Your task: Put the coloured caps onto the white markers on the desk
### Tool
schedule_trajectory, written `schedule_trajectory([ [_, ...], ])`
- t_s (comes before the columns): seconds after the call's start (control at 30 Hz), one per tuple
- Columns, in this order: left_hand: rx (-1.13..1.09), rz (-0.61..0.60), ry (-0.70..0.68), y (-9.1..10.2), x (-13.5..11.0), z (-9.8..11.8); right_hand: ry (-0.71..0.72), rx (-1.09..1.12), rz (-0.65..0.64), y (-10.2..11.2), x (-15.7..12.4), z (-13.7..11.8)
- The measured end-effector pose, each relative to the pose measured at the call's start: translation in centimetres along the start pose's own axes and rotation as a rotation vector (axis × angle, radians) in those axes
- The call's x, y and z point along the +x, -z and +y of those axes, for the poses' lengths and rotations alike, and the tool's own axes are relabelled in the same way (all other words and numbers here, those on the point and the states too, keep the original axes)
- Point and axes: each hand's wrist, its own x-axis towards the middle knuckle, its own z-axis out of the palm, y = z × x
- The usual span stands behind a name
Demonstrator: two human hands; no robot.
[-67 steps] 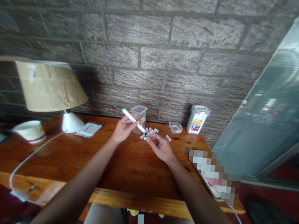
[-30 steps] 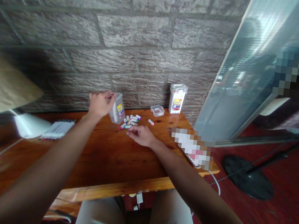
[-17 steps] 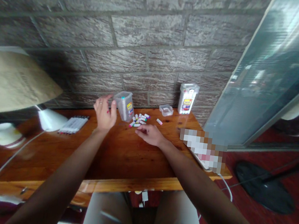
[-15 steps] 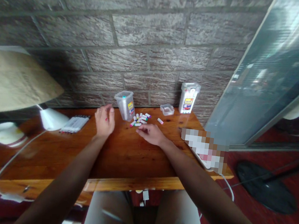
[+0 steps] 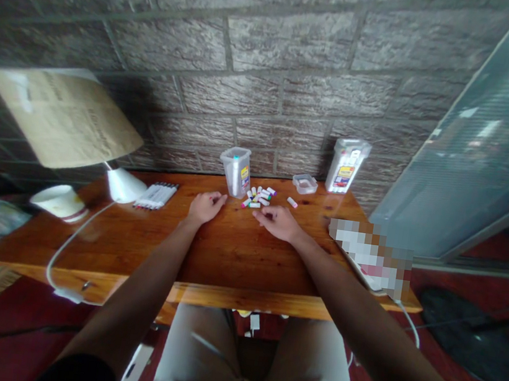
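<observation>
My left hand (image 5: 206, 207) rests on the wooden desk, its thumb apart from the loosely bent fingers, and holds nothing. Just beyond it stands a clear plastic container (image 5: 236, 175) with its top off and one teal-ended marker inside. To the right of the container lies a pile of short white pieces with coloured ends (image 5: 260, 196), too small to tell whether they are caps or stubby pens. My right hand (image 5: 277, 223) is on the desk close to the front of this pile. Its fingers are loosely curled with a gap at the thumb, and nothing shows in them.
A clear lid (image 5: 305, 184) and a filled marker box (image 5: 347, 166) stand back right, near one loose white piece (image 5: 292, 202). On the left are a flat marker pack (image 5: 156, 195), a lamp (image 5: 125, 186) and a paper cup (image 5: 60, 202). A blurred-out object (image 5: 367, 258) lies at right.
The view has swung left, so everything appears farther right. My left hand has come down from its raised pose beside the container onto the desk. My right hand stays by the pile.
</observation>
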Motion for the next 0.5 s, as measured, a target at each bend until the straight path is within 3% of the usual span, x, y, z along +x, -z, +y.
schedule_trajectory([
  [0.5,0.013,-0.022,0.038,0.6,-0.4,1.1,-0.005,0.041,-0.047,0.2,-0.1,0.1],
])
